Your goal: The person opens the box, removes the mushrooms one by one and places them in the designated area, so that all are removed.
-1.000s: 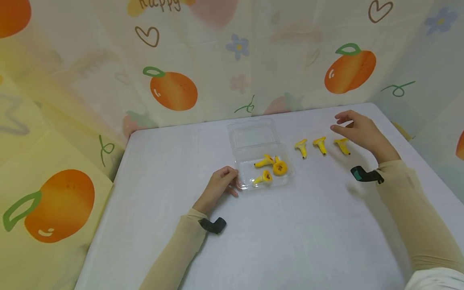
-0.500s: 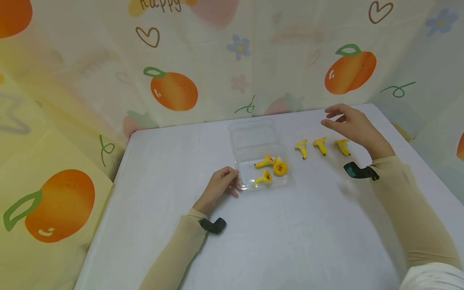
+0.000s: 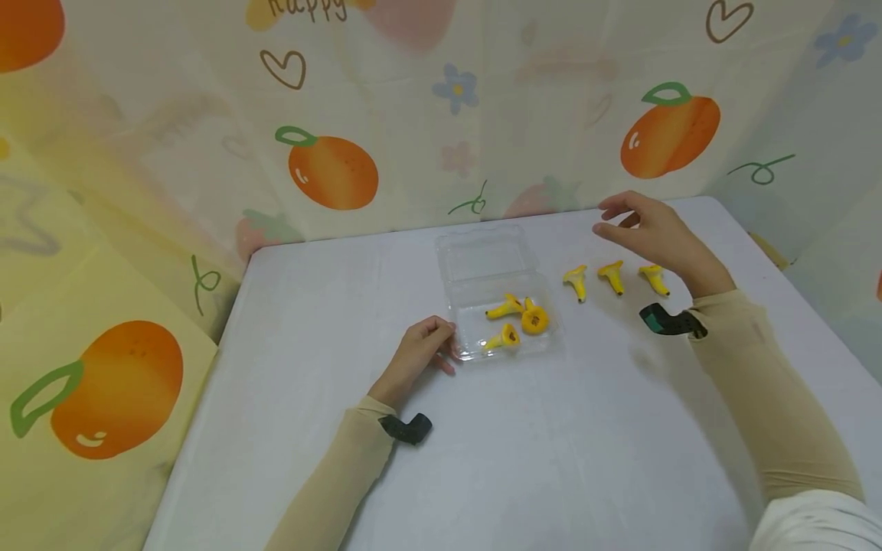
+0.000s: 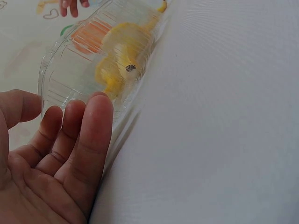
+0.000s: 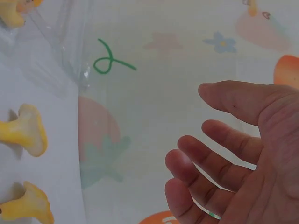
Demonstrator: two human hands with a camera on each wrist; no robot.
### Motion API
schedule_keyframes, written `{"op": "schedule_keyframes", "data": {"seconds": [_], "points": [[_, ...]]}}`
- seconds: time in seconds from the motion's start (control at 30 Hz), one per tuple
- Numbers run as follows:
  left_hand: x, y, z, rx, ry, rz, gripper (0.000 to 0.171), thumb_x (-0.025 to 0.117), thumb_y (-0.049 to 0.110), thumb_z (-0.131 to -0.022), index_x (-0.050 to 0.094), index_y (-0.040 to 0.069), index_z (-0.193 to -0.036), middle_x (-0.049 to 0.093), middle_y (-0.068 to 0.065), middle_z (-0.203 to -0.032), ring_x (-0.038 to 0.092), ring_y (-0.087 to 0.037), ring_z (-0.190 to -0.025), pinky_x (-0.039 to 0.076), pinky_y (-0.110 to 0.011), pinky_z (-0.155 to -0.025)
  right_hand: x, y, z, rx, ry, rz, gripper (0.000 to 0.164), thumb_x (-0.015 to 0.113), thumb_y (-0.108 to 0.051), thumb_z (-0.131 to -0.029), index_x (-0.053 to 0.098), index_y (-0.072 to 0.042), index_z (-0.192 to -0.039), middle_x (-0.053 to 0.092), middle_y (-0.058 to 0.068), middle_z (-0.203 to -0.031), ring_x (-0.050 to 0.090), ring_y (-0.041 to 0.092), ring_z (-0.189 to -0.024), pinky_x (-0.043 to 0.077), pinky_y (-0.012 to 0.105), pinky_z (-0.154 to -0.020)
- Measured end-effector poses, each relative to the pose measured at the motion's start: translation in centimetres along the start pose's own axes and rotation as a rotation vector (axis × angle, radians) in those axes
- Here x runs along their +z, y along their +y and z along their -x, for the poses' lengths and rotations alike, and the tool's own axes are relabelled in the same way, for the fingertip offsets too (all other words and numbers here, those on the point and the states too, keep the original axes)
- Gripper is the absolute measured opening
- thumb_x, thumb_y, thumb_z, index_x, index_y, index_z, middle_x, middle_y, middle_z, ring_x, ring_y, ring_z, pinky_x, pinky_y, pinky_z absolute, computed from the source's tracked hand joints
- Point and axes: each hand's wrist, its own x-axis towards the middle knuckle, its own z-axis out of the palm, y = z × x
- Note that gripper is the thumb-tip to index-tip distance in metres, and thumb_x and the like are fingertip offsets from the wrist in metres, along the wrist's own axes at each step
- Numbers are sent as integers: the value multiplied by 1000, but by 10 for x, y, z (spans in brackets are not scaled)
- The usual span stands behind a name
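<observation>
A clear plastic clamshell box lies with its lid folded back, and 3 yellow trumpet-shaped mushrooms sit inside it. At its front left corner, my left hand holds the rim; in the left wrist view the thumb is at the rim and the fingertips lie against the wall. My right hand hovers over the back right of the table, fingers loosely bent, holding nothing. Under and left of it lie more mushrooms: one nearest the box, a middle mushroom and a right mushroom.
A white-covered table bears everything. Behind it hangs a printed curtain that meets the back edge, with further cloth at the left and right sides. Dark camera mounts sit on both wrists.
My right hand has moved left and slightly back above the row of mushrooms, uncovering the rightmost one. The left hand, the box and the mushrooms have stayed in place.
</observation>
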Motion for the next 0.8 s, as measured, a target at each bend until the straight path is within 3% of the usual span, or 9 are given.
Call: {"op": "schedule_keyframes", "data": {"seconds": [0.1,0.53,0.8], "points": [[0,-1,0,0,5,1,25,54,24,-103,59,0,-106,63,-2,-80,66,-15,-71,59,-27,-57,2,-3,-2,-6,-10,-4,59,58,-47,-100,47,-8,-144,54,19,-140,50,36,-120,48,42,-90],[1,1,1,0,14,3,25,55,25,-103,59,0,-104,63,-1,-80,66,-16,-72,60,-27,-58,12,-17,-6,-27,-31,-45,58,60,-48,-99,49,-11,-143,55,15,-140,52,32,-120,48,38,-87],[0,-1,0,0,13,-4,26,55,26,-103,60,1,-104,63,-2,-80,66,-16,-72,60,-28,-58,19,-24,-6,-48,-35,-66,57,60,-47,-99,50,-11,-142,55,14,-140,52,32,-121,48,42,-90]]}}
